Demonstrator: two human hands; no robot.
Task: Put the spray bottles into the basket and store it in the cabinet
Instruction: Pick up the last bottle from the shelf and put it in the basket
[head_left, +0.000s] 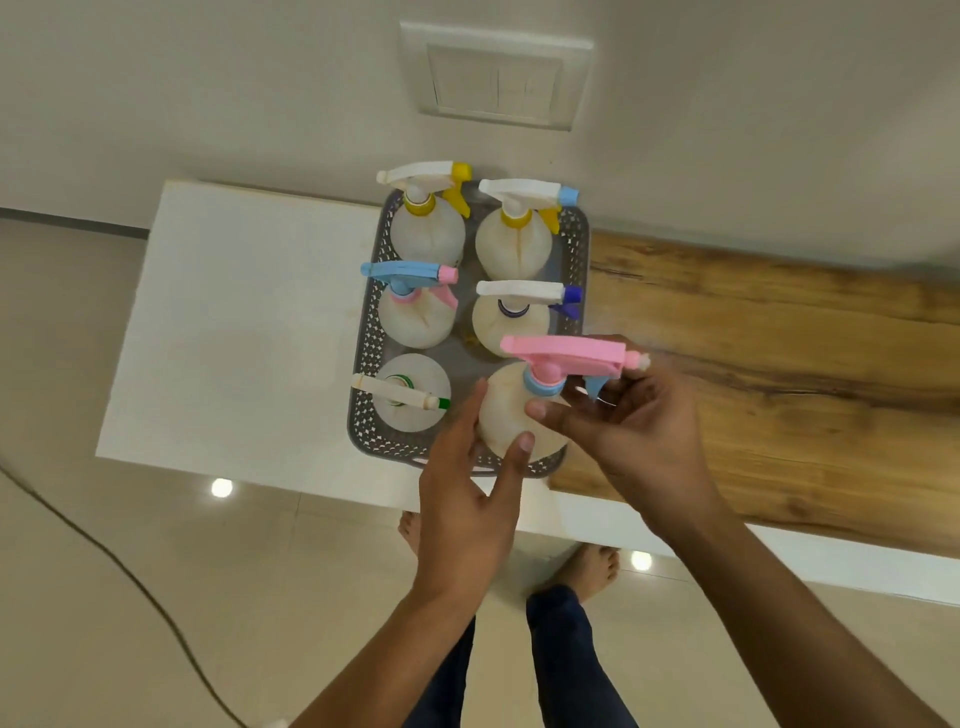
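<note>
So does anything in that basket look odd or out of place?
Mostly tidy: the bottles stand upright in the grey basket. One oddity: the white-and-green spray head lies loose across its bottle's top, seemingly unscrewed. Both hands touch the pink-headed bottle.

Bare forearms without sleeves, dark blue jeans (561, 660), bare feet (589, 566)

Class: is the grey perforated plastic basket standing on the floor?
No, the grey perforated plastic basket stands on the white counter, holding spray bottles.

Grey basket (366, 332) on white-and-wood counter (249, 322)
</note>
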